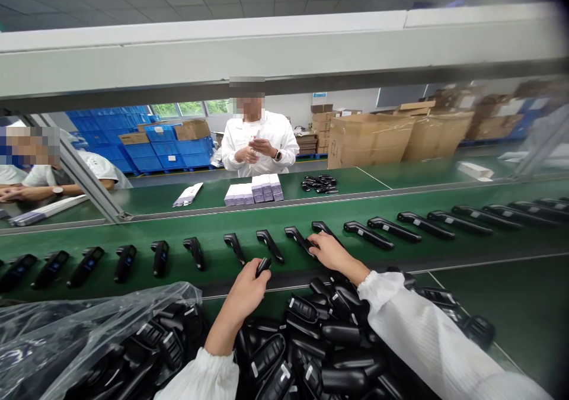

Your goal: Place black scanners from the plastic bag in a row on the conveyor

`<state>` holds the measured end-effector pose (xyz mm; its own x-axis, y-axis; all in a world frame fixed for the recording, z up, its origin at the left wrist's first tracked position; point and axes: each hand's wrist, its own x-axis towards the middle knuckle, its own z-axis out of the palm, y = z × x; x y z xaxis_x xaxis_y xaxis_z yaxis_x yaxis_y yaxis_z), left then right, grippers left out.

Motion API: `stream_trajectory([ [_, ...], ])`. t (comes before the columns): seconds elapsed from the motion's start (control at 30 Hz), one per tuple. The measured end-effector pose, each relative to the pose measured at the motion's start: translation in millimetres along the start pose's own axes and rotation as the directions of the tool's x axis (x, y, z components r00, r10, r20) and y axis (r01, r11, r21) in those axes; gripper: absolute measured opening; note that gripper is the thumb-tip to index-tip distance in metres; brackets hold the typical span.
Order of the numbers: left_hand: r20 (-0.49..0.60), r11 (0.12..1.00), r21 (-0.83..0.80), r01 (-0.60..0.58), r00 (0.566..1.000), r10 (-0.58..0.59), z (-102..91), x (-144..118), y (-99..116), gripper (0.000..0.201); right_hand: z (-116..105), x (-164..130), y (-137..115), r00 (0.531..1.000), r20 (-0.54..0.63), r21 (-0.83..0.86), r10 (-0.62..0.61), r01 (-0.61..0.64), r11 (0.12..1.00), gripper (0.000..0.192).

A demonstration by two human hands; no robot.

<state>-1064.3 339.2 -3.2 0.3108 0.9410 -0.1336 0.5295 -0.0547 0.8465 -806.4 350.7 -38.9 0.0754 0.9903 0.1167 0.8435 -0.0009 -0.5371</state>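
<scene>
Our left hand (248,286) is closed around a black handheld device (263,265); only its head sticks out past our fingertips, pointing up and away from us toward the green conveyor belt (444,249). Our right hand (326,250) reaches further out than the left and rests on the belt with its fingers curled over the near end of another black unit (301,240). We cannot tell whether it grips this unit or only steadies it.

That unit lies to the left of the right hand, its long axis slanting away and leftward across the belt, much like the neighbouring units in the row (267,244) beyond our left hand. The row runs off to both sides of our hands, each piece apart from the next.

Just beneath our forearms sits a heap of the same black devices (320,341), and to the left of our left arm a clear plastic bag (66,329) covers more of them. Across the belt, well apart from us, a person in a white coat (260,142) stands behind a row of small boxes (254,191).
</scene>
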Motion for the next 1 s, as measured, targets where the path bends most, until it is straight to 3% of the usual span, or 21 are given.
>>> stream_trajectory([
  [0.23,0.060,1.000,0.003,0.013,0.998,-0.013,5.7,-1,1,0.017,-7,-6,7,0.999,0.002,-0.014,-0.039,0.039,0.999,0.028],
  [0.43,0.098,0.978,-0.006,-0.208,0.973,0.207,7.8,4,-3,0.023,4,-10,4,0.998,-0.005,-0.224,0.065,-0.065,0.973,0.045],
  [0.6,0.142,0.980,-0.012,-0.200,0.970,0.199,11.7,7,2,0.035,6,1,3,0.991,-0.056,-0.295,0.121,-0.132,0.946,0.031],
  [0.73,0.212,0.983,-0.083,-0.166,0.960,0.180,18.3,4,9,0.043,-14,1,-7,0.987,-0.111,-0.285,0.118,-0.145,0.947,0.035],
  [0.8,0.254,0.977,-0.165,-0.136,0.951,0.175,22.0,1,16,0.048,-27,-14,-16,0.986,-0.158,-0.140,0.057,-0.080,0.987,0.041],
  [0.87,0.266,0.956,-0.274,-0.101,0.948,0.177,27.4,-2,25,0.052,-38,-38,-26,0.992,-0.122,0.192,-0.026,0.049,0.980,0.043],
  [0.93,0.266,0.926,-0.373,-0.063,0.949,0.172,35.7,-5,32,0.055,-44,-66,-33,0.994,-0.025,0.533,-0.103,0.100,0.840,0.041],
  [1.0,0.269,0.911,-0.412,-0.029,0.951,0.152,47.2,-6,34,0.055,-45,-91,-36,0.995,0.007,0.673,-0.095,0.066,0.737,0.036],
])
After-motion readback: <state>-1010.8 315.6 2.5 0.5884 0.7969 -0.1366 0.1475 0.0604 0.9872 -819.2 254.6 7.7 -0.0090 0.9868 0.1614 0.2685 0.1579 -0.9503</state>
